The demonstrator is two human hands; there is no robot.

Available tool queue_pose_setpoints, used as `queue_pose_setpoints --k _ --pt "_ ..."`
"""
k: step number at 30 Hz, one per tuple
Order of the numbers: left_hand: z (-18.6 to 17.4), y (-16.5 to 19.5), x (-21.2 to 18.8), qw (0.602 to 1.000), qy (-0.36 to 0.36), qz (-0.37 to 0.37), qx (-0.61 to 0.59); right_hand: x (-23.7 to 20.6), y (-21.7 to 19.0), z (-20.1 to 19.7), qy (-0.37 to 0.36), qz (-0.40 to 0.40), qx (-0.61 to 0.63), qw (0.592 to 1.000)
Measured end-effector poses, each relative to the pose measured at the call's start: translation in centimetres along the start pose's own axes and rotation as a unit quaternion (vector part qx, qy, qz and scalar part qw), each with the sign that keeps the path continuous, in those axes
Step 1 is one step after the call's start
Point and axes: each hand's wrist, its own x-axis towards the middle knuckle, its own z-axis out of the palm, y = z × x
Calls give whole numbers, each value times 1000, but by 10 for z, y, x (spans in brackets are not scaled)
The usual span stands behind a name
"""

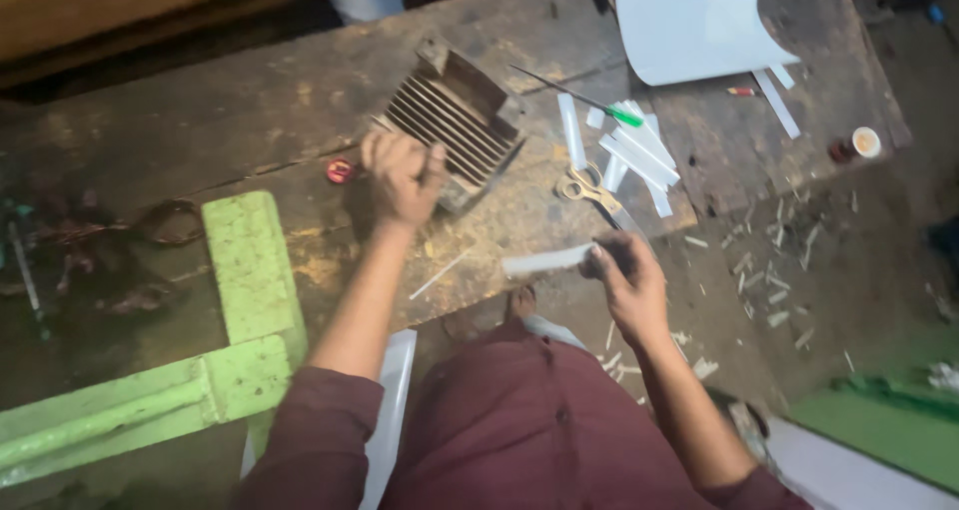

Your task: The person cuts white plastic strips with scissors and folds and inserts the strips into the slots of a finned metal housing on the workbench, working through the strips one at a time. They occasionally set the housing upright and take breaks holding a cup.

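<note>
Head view: right hand [629, 285] pinches a flat white paper strip [544, 261], long axis running left-right above the bench's near edge, while left hand [403, 175] grips a finned metal block [455, 122].

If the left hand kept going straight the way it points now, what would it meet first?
The left hand points up the bench at the finned metal housing. It already looks to touch or nearly touch the housing's near edge, so that comes first; depth is hard to judge.
</note>
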Motion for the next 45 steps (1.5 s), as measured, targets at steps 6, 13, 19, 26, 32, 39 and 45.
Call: queue_pose_setpoints --k 6,13,19,26,32,39,45 --pt "-5 16 0 999 -43 -5 22 4 -23 8 -17 1 -47 999" --pt "-9 29 3 997 -76 1 18 19 -38 15 -47 -5 -57 997" --pt "-12 50 11 994 -102 -30 33 33 -53 9 -89 -57 -162 981" --pt "-22 124 8 974 -172 -131 -71 51 -75 -4 -155 -94 -204 962" --pt "-16 188 -6 905 -212 -278 -241 64 -92 -3 -214 -147 -174 950" --pt "-4 199 -17 938 -106 -284 -165 65 -112 -11 -277 -316 -215 882" --pt "14 214 -21 931 -69 -322 -159 76 -116 -24 -311 -289 -233 875"
